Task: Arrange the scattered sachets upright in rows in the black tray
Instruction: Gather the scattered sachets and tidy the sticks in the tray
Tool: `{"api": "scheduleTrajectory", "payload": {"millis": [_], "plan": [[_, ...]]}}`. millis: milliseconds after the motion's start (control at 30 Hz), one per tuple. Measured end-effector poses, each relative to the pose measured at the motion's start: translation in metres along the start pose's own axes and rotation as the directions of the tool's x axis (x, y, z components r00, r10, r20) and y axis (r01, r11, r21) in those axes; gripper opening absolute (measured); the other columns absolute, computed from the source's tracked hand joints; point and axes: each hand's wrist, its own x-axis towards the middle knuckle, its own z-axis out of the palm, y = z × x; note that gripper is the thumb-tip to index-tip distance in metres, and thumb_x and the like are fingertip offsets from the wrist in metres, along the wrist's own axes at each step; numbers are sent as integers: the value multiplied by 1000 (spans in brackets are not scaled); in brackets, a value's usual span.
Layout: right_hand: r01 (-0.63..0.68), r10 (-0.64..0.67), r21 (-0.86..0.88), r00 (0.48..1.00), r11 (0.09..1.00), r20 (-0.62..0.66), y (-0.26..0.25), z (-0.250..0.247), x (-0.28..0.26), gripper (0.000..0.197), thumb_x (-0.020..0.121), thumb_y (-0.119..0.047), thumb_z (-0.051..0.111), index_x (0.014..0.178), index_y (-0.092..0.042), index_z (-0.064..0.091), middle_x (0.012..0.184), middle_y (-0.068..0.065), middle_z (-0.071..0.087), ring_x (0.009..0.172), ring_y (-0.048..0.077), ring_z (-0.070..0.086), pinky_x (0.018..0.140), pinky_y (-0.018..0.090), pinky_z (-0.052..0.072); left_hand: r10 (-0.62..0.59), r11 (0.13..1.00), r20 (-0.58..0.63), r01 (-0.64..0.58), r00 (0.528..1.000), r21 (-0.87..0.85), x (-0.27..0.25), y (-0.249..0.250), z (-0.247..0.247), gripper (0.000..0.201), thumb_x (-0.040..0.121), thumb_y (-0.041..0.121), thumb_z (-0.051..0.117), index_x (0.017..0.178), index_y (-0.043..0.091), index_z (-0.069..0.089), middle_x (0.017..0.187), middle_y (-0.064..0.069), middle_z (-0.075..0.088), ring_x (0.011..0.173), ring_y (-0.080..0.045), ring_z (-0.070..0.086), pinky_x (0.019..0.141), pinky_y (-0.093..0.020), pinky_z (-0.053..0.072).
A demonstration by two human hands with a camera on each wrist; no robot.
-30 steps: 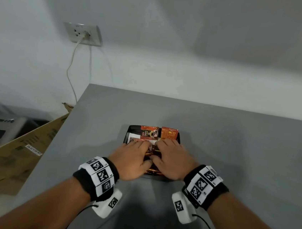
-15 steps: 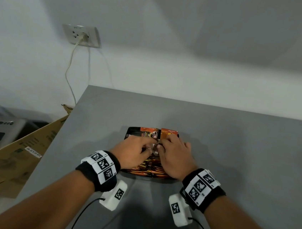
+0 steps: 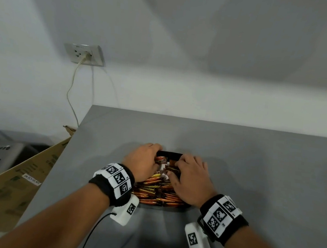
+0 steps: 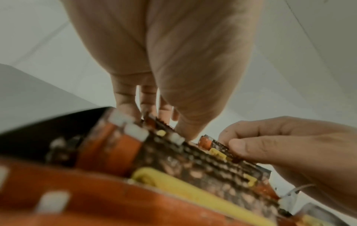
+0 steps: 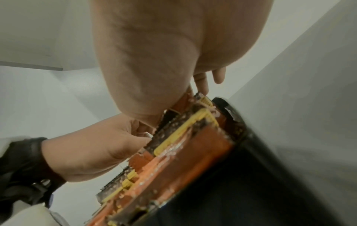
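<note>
The black tray point(image 3: 169, 154) lies on the grey table, packed with orange and brown sachets point(image 3: 156, 193) standing upright in rows. Both hands work at the tray's far end. My left hand point(image 3: 156, 156) reaches over the far-left sachets. In the left wrist view its fingers point(image 4: 127, 107) go behind a few sachets point(image 4: 154, 123) and the thumb presses their near side. My right hand point(image 3: 176, 166) pinches the top edge of one sachet point(image 4: 207, 141) between thumb and curled fingers. In the right wrist view the sachets point(image 5: 185, 143) lean against the tray wall point(image 5: 249, 152).
The grey table point(image 3: 255, 163) stretches to the right and far side, with its left edge close to the tray. A cardboard box point(image 3: 17, 179) leans beyond that edge. A wall socket point(image 3: 85, 54) with a cable is on the white wall.
Both hands slid from the tray's middle to its far end. The sachets that lay flat there are now gripped and partly raised, and more upright rows show behind the hands.
</note>
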Motion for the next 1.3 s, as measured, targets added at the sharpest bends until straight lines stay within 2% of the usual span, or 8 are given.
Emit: {"api": "scheduleTrajectory", "payload": {"millis": [100,167,433,533,733,900,1167,1300], "plan": [[46,-45,39,999,998,-28,2,0,-1,35,92,-51,52,94,-22,73,99,-9,55,101,14,44,95,36,38,15,1000,33,-16,999,22,-1,0,-3,10,92,19,63,98,18,70,92,6,65,86,-15,64,72,-26,51],[60,-60,77,998,995,-9,3,0,-1,31,93,-46,55,89,-21,73,96,-8,55,99,12,47,93,34,38,12,999,73,-15,997,42,-4,-1,-7,13,94,21,59,88,17,71,88,4,67,79,-14,64,70,-28,54],[30,-60,248,992,968,112,-1,-7,2,14,93,-34,60,93,-24,51,93,-7,54,80,10,52,69,24,44,-66,993,230,41,971,113,2,1,-13,20,90,27,64,108,20,58,96,1,63,83,-17,59,69,-30,51],[15,-60,230,979,973,194,1,-9,5,29,94,-41,56,117,-24,55,102,-1,59,93,14,52,79,28,46,-69,979,290,9,955,203,10,4,-9,25,89,27,62,114,20,58,102,-3,66,88,-21,62,80,-38,55],[114,-143,160,973,980,181,5,-2,6,33,92,-49,53,108,-21,64,106,-6,59,97,12,53,94,28,43,-59,943,338,-58,939,326,15,0,-4,32,87,22,65,118,15,56,114,-8,57,106,-26,56,85,-39,52],[131,-162,176,971,976,175,7,1,8,29,89,-52,53,86,-23,56,97,-9,53,88,11,48,86,27,41,-61,924,353,-81,933,373,12,4,-3,30,90,14,63,119,13,58,118,-9,52,107,-29,56,88,-39,53],[117,-164,180,948,977,274,5,-6,3,37,88,-55,46,110,-28,56,107,-8,61,100,13,54,99,32,40,24,981,311,-82,950,174,8,5,-21,28,87,16,65,110,26,54,96,2,65,82,-19,63,68,-31,51],[113,-139,94,929,989,342,8,-16,5,36,86,-45,43,113,-27,58,109,-9,63,101,11,57,111,41,31,48,988,380,-100,924,120,-10,0,-26,36,92,16,57,125,31,51,110,4,61,96,-18,61,82,-36,55]]}}
